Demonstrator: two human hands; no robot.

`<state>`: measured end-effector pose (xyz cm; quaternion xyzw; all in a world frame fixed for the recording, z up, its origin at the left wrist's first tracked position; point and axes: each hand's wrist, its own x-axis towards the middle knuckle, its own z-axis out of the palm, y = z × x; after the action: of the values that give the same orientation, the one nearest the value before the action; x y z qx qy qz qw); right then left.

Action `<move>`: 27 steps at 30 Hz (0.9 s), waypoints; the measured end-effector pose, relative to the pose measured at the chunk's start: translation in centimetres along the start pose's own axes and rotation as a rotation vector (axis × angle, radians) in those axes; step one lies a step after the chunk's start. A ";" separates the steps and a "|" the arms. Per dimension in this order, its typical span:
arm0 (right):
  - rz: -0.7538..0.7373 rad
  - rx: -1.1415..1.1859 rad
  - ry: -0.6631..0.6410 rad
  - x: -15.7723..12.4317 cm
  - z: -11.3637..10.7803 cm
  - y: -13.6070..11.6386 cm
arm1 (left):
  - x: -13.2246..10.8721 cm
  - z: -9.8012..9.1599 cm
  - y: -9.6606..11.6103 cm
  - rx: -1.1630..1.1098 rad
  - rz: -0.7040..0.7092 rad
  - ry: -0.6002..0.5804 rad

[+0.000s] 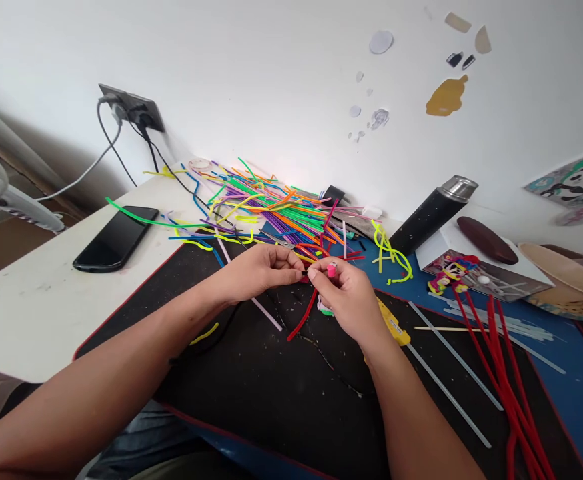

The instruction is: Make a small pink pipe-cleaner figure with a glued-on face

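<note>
My left hand (266, 272) and my right hand (346, 290) meet above the black mat (271, 400). Thumb and fingertips of both are pinched together on a small black piece (305, 272), mostly hidden by the fingers. A small pink item (331, 270) with a dark and white top shows at my right fingers; whether they hold it, I cannot tell. Under the hands lies a red pipe cleaner (300, 323), with a lilac pipe cleaner (267, 315) to its left. A small white-and-green item (325, 307) is partly covered by my right hand.
Many coloured pipe cleaners (276, 207) are heaped at the back. A phone (116, 239) lies left. To the right are a black flask (429, 213), a yellow tool (394, 323), translucent sticks (454, 353), red pipe cleaners (514, 393) and a small colourful figure (452, 273).
</note>
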<state>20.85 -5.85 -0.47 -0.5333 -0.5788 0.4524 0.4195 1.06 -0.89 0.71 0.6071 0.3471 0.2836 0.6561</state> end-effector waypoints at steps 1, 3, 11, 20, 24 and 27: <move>0.000 -0.006 0.002 0.0 0.0 0.0 | 0.0 0.0 0.0 -0.001 -0.002 0.005; 0.001 -0.017 0.010 0.0 0.0 0.0 | -0.1 0.1 0.0 -0.001 -0.006 0.018; 0.007 -0.059 0.042 0.1 -0.1 -0.2 | 0.0 0.0 0.1 0.048 -0.005 0.034; 0.002 -0.084 0.071 0.0 -0.3 -0.6 | 0.0 -0.3 0.0 0.103 0.010 0.027; 0.002 -0.090 0.071 0.1 -0.3 -0.5 | 0.1 -0.1 -0.1 0.093 0.014 0.024; 0.012 -0.084 0.073 0.1 -0.3 -0.5 | 0.1 -0.1 -0.3 0.082 0.016 0.026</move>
<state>21.00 -5.71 0.05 -0.5701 -0.5784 0.4103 0.4149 1.06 -0.76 0.40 0.6326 0.3619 0.2823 0.6238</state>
